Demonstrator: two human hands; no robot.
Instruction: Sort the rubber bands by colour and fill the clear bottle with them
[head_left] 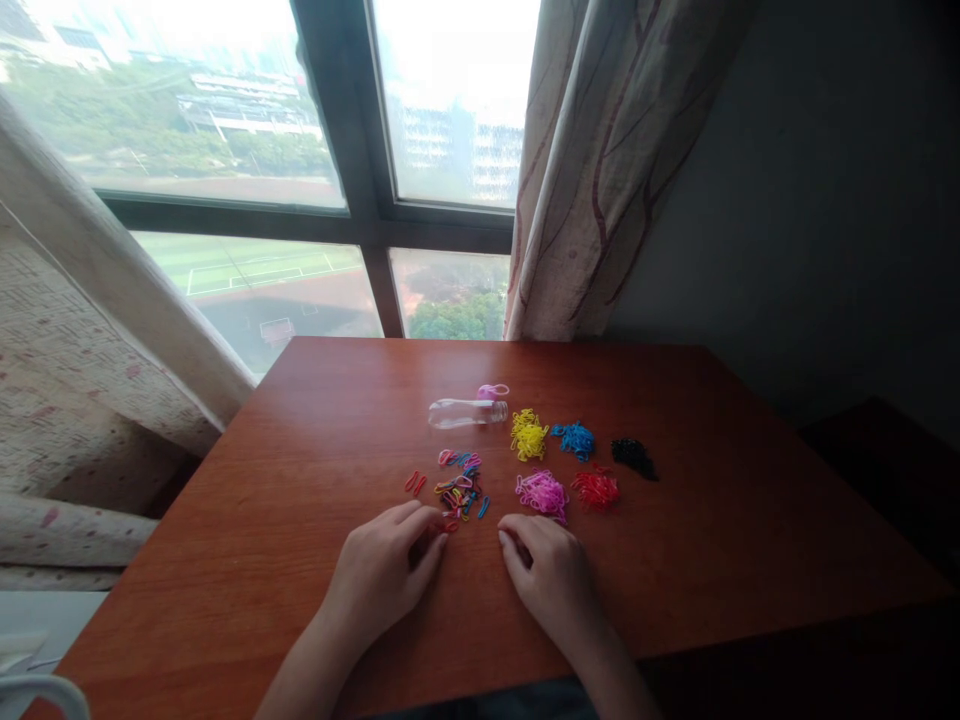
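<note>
My left hand (pixel 390 562) is closed in a pinch at the near edge of a mixed heap of small coloured loop-shaped clips (pixel 459 490). A red clip (pixel 451 527) shows at its fingertips. To the right, my right hand (pixel 551 570) rests low over the table with thumb and forefinger pressed together; whatever may lie between them is hidden. It is nearest to a pile of pink clips (pixel 543 494). Two red clips (pixel 415 483) lie left of the mixed heap, and a blue clip (pixel 484 507) lies at its right.
Further piles are yellow clips (pixel 529 436), blue clips (pixel 574 441), red clips (pixel 597 489) and black clips (pixel 634 457). Behind them a clear bottle (pixel 466 412) lies on its side by a pink looped object (pixel 492 391). The wooden table (pixel 300 480) reaches a window with curtains (pixel 592 170).
</note>
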